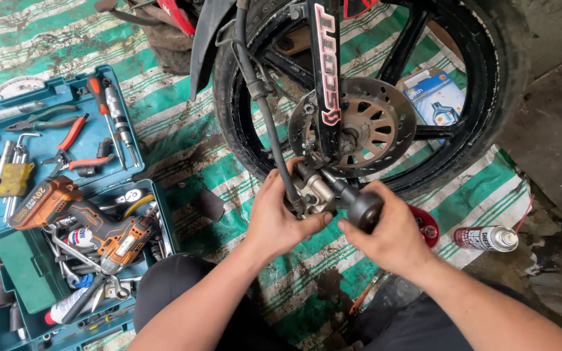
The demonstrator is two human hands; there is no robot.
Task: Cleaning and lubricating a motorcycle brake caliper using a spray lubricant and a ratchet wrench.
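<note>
A motorcycle front wheel (489, 97) with a black rim and a drilled brake disc (375, 123) stands in front of me. Below the disc hangs a grimy metal brake caliper (317, 192) on a black hose (265, 110). My left hand (278, 218) grips the caliper from the left, thumb under it. My right hand (388, 231) is closed on a tool with a round black handle (364, 208) whose shaft runs into the caliper.
An open blue tool case (92, 140) at the left holds pliers, screwdrivers and an orange cordless drill (76, 218). A spray can (489, 238) lies at the right beside a red lid (427, 227). A blue box (437, 97) sits behind the wheel. A green-striped tarp (183, 149) covers the ground.
</note>
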